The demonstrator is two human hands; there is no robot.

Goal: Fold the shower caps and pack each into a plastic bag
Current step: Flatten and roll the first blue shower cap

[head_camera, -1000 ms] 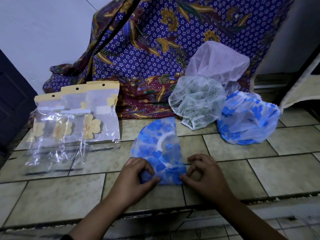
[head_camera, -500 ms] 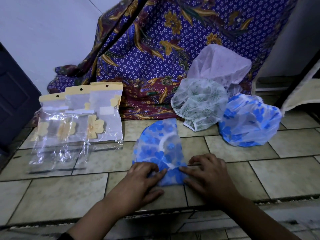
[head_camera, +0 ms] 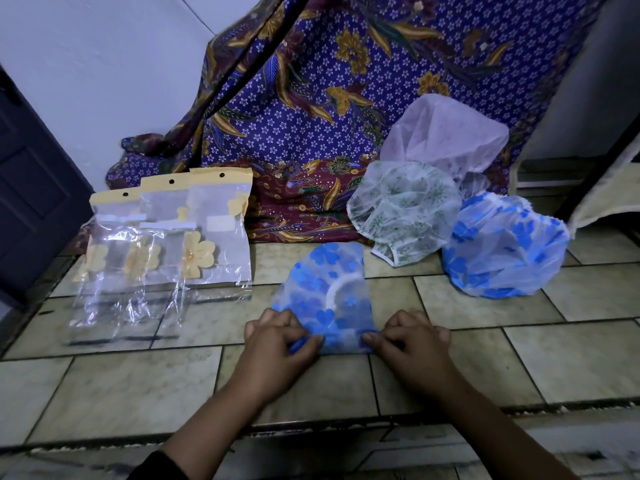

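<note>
The folded blue-flowered shower cap (head_camera: 329, 292) lies flat on the tiled floor (head_camera: 114, 386) straight ahead of you, pressed into a rounded wedge. Your left grip (head_camera: 275, 346) pinches its near left corner, fingers curled over the plastic and thumb at the edge. Your right grip (head_camera: 414, 344) pinches the near right corner the same way.

To your left, three clear plastic bags (head_camera: 194, 244) with yellow header strips and yellow flower prints lie overlapping in a row.

Beyond the folded cap, to your right, sit three unfolded caps, touching one another: a green-flowered cap (head_camera: 401, 213), a second blue-flowered cap (head_camera: 505, 247), and a pale cap (head_camera: 446, 133) behind them, against the batik cloth (head_camera: 311, 98). A dark door (head_camera: 27, 202) stands at the far left.
</note>
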